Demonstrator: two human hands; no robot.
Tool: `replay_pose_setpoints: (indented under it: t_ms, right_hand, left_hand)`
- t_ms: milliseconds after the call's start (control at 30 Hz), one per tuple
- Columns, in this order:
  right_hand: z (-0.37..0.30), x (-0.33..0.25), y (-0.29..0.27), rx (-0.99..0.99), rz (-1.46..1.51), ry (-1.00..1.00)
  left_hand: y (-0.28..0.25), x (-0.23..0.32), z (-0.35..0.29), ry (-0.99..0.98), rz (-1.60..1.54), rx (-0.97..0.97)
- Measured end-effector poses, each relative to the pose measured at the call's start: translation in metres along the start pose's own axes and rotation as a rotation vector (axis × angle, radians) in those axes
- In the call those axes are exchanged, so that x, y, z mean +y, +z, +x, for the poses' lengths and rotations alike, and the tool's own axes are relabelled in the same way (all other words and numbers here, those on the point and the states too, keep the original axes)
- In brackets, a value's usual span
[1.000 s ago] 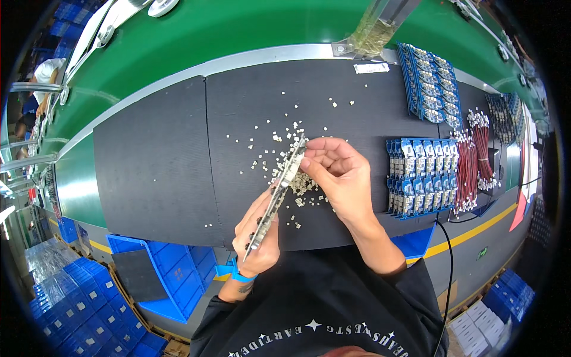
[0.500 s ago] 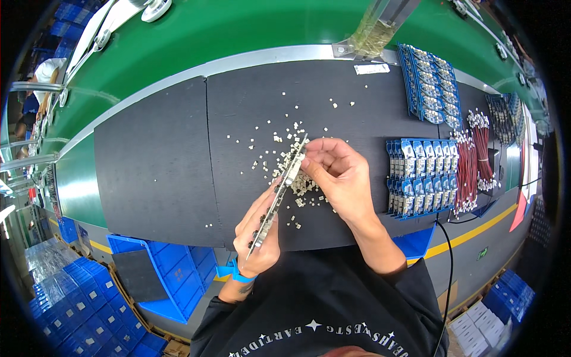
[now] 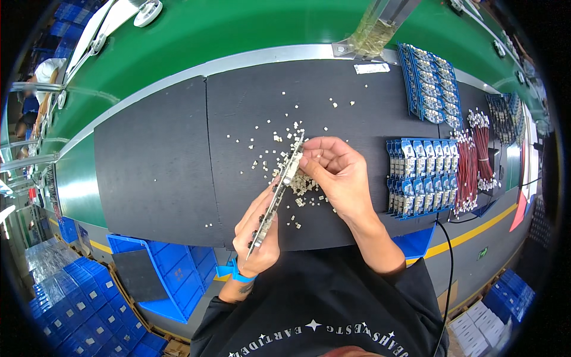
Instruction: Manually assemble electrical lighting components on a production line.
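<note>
1. Circuit board [image 3: 273,203]: one, held edge-up and slanting above the tabletop [image 3: 160,160], just left of the heap of white connectors [image 3: 304,183], its far end partly overlapping that heap in view.
2. Grips: two, both bare. The left grip [image 3: 269,245], nearer the person than the heap, is closed around the board's near half, with fingers along the left face and the rest of the hand on the right.
3. The right grip [image 3: 348,178], right of the heap, has thumb and forefinger curved toward each other at the board's far half, so the board lies at their tips; whether they pinch a small part, and how tightly they close, I cannot tell.
4. Connectors: too many to count; loose ones spread left of and beyond the heap.
5. Blue board groups: two, right of the heap. One upright block [image 3: 422,178] shows two rows of about six units; one stack [image 3: 431,86] lies farther beyond.
6. Red wire bundles [image 3: 466,172]: two, side by side, well right of the heap, past the block.
7. White strip [image 3: 372,69]: one, beyond the heap and to its right.
</note>
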State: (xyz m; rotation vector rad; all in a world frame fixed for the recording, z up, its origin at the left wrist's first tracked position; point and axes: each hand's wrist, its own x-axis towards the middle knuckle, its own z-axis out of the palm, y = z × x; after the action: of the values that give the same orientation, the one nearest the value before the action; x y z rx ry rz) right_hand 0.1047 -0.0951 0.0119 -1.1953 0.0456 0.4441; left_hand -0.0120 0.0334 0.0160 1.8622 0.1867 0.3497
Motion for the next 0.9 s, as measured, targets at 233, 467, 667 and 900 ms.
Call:
replay_pose_setpoints:
  t_ms: [233, 467, 667, 900]
  right_hand:
    - [-0.007, -0.007, -0.002, -0.032, -0.041, -0.033]
    - [-0.006, -0.01, 0.004, -0.044, 0.079, -0.052]
    - [-0.002, -0.012, 0.006, 0.007, 0.07, -0.064]
    - [-0.006, -0.016, 0.001, -0.051, 0.055, -0.021]
  left_hand:
    - [0.0, -0.001, 0.001, -0.001, 0.013, 0.0]
    - [0.003, -0.003, 0.002, 0.118, 0.125, 0.048]
    - [0.002, 0.003, 0.007, 0.121, 0.004, -0.004]
    - [0.002, -0.004, 0.005, 0.107, 0.115, 0.06]
